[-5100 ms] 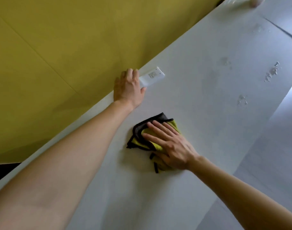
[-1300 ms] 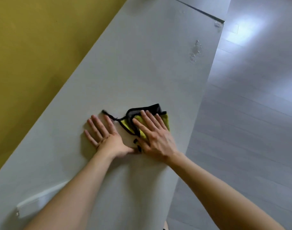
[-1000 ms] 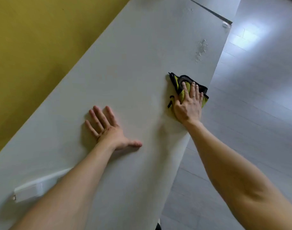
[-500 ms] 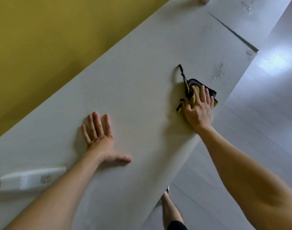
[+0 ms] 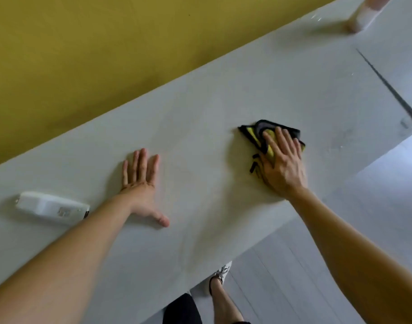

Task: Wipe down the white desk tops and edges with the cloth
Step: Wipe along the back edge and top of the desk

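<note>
Head view looks down at a white table point(image 5: 223, 101) running along a yellow wall point(image 5: 83, 54). The cloth point(image 5: 252, 135), yellow with a black border, lies bunched on the table top nearer the floor-side edge than the wall-side one. One pointed corner sticks out toward the wall-side edge. Its long axis seems to run back under the palm toward the floor-side edge, though the right hand point(image 5: 282, 164) covers too much of it to be sure. That hand lies flat on the cloth, fingers straight and together, pressing down without curling round it. The left hand point(image 5: 139, 183) rests palm down on the bare table, well apart from the cloth, fingers straight, thumb spread wide, holding nothing. Just beside the left forearm lies a white remote point(image 5: 50, 206), its label too blurred to read. A dark seam point(image 5: 387, 87) crosses the table beyond the cloth. At the far end stands a pale blurred object point(image 5: 368, 15), cut off by the frame. Below the floor-side edge a shoe point(image 5: 220, 274) shows on the grey floor point(image 5: 375, 206).
</note>
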`<move>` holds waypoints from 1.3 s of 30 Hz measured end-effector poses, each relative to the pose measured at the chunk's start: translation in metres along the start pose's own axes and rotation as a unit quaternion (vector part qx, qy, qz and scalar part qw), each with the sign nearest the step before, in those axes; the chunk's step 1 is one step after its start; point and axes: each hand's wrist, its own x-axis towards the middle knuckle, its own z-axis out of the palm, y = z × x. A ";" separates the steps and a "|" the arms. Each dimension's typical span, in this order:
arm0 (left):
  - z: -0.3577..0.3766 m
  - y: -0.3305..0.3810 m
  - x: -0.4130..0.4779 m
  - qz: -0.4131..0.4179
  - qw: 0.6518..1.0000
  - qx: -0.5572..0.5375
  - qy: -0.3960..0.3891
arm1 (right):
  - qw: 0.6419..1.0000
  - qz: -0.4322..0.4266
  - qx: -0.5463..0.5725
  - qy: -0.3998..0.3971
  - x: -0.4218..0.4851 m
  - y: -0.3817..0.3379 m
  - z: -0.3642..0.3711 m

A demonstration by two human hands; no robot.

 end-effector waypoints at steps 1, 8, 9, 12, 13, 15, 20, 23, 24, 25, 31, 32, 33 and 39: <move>0.001 -0.001 0.000 -0.002 1.000 0.000 0.005 | 0.997 0.072 0.000 0.008 0.010 0.009 -0.003; 0.001 -0.005 -0.002 0.018 0.999 -0.004 0.030 | 0.967 -0.239 0.044 -0.075 -0.065 -0.112 0.023; 0.001 -0.005 -0.003 0.024 0.999 -0.006 0.028 | 0.935 -0.334 0.041 -0.112 -0.066 -0.110 0.023; 0.004 -0.006 -0.002 0.025 0.999 -0.008 0.035 | 0.886 -0.435 0.052 -0.151 -0.011 -0.065 0.019; 0.007 -0.006 0.000 0.020 0.999 -0.009 0.038 | 0.911 -0.387 0.057 -0.129 0.016 -0.047 0.018; 0.009 -0.008 0.002 0.013 0.999 -0.013 0.038 | 0.975 -0.210 0.044 -0.048 0.073 -0.016 0.009; 0.003 0.000 0.001 0.012 0.998 -0.044 0.042 | 0.991 0.129 0.025 0.011 0.133 -0.040 0.011; -0.020 0.006 0.011 -0.019 0.981 -0.061 0.181 | 0.998 -0.061 0.025 0.002 0.082 -0.099 0.025; -0.031 0.007 0.018 -0.025 0.972 -0.063 0.224 | 0.984 -0.171 0.035 -0.029 0.059 -0.113 0.029; -0.044 0.009 0.024 -0.026 0.969 -0.064 0.237 | 0.960 -0.268 0.033 -0.073 0.040 -0.123 0.029; -0.095 0.039 0.069 -0.007 0.982 -0.109 0.151 | 0.968 -0.243 0.044 -0.042 0.139 -0.059 0.017; -0.101 0.049 0.075 0.000 0.983 -0.118 0.142 | 0.991 -0.127 0.041 -0.010 0.172 -0.041 0.011; -0.108 0.059 0.080 0.006 0.982 -0.128 0.140 | 0.999 -0.008 0.035 0.000 0.200 -0.029 0.005; -0.147 0.103 0.111 -0.038 0.972 -0.168 0.159 | 0.993 -0.119 -0.013 0.009 0.231 -0.082 0.025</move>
